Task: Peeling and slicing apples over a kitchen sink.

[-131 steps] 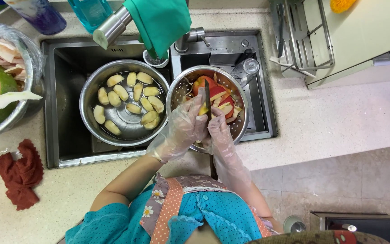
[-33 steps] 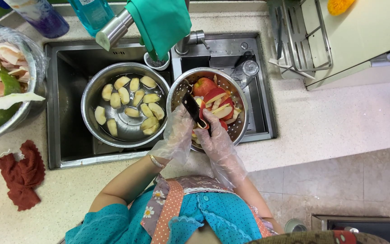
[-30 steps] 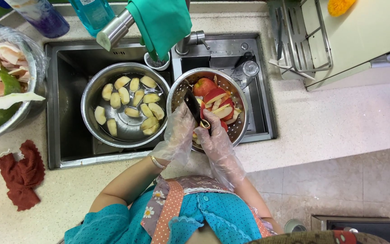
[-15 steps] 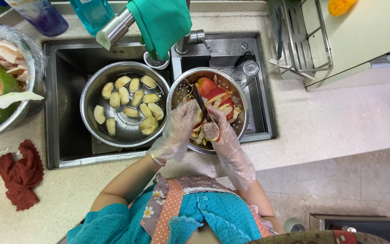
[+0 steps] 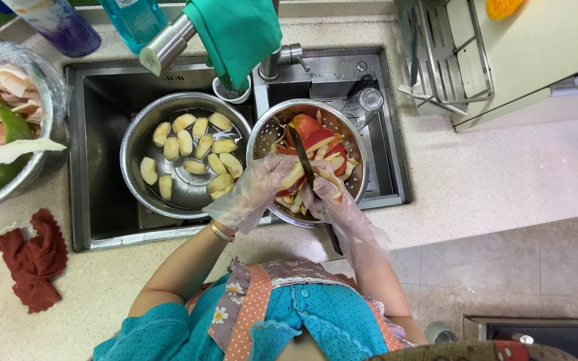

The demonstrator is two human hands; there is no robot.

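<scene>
- Apple wedge (image 5: 294,176) pinched in gloved left hand (image 5: 262,187), over colander (image 5: 262,137) to catch peels.
- Right hand (image 5: 326,197) closed round knife (image 5: 304,164), blade against fruit.
- Peeled pieces (image 5: 188,160) soaking in steel bowl (image 5: 135,134) alongside.

I saw shiny steel in the colander (image 5: 352,137), bowl (image 5: 135,134) and sink (image 5: 95,100); thin clear plastic gloved both hands; the rag (image 5: 35,257) was rough cloth.

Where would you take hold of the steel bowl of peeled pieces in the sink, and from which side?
Grip the steel bowl by its rolled rim on the near-left side, coming from above. That stretch is bare, whereas the colander crowds the right edge and the faucet overhangs the far edge. Probably use both hands, as it holds water.
</scene>
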